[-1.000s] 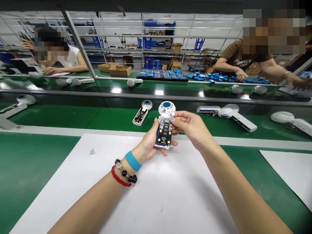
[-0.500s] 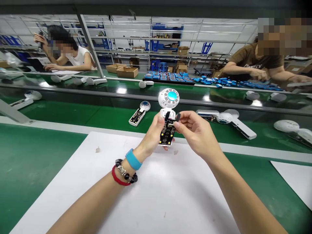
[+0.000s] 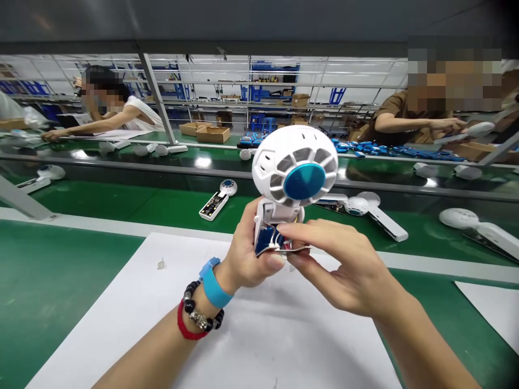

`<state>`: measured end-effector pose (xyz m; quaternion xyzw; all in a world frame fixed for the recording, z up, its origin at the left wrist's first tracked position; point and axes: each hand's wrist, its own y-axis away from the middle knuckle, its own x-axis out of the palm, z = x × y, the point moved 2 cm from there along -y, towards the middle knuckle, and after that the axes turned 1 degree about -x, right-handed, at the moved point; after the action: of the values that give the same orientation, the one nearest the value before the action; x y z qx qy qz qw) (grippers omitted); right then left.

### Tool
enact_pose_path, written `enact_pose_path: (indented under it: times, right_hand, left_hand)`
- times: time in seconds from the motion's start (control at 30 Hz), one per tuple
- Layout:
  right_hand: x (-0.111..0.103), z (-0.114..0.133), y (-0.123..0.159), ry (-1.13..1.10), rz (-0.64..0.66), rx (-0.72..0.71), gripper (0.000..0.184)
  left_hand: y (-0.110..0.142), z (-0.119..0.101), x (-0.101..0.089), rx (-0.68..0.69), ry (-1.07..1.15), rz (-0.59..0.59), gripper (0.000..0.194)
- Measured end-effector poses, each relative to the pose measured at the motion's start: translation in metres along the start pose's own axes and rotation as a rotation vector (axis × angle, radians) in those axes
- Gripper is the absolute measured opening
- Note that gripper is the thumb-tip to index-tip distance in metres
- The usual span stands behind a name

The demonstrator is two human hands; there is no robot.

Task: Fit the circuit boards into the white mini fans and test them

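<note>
Housing [image 3: 258, 233] clamped in left grip [image 3: 244, 258] holds one blue block [image 3: 265, 237]; right grip [image 3: 340, 267] pinches circuit board [image 3: 300, 249]. Two adjoining cardboard boxes [image 3: 213, 135]: contents unclear.

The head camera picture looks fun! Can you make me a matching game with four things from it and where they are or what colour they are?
Things:
1. White gadget
2. Wristband
3. Smaller-looking gadget with a black board
4. Cardboard boxes

Places and colours:
A. Lying on the green surface
B. Brown
C. In the left hand, with the right hand touching it
D. Bright blue

Right pairs: 1-C, 2-D, 3-A, 4-B
</note>
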<state>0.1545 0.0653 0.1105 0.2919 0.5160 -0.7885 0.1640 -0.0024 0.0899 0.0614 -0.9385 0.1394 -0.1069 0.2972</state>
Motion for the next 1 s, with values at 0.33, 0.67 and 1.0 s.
enact_pose_path:
  times: [0.33,0.67,1.0]
  right_hand:
    - [-0.005,0.006,-0.003,0.07,0.067,-0.06,0.024]
    - [0.001,0.007,-0.002,-0.029,-0.136,0.076,0.02]
    - [0.01,0.005,-0.004,-0.273,-0.331,0.414,0.016]
  left_hand:
    - [0.0,-0.007,-0.002,0.143,-0.056,0.105,0.064]
    - [0.003,-0.01,0.004,0.095,-0.073,-0.003,0.059]
    - [0.001,-0.011,0.007,-0.005,-0.114,-0.051,0.054]
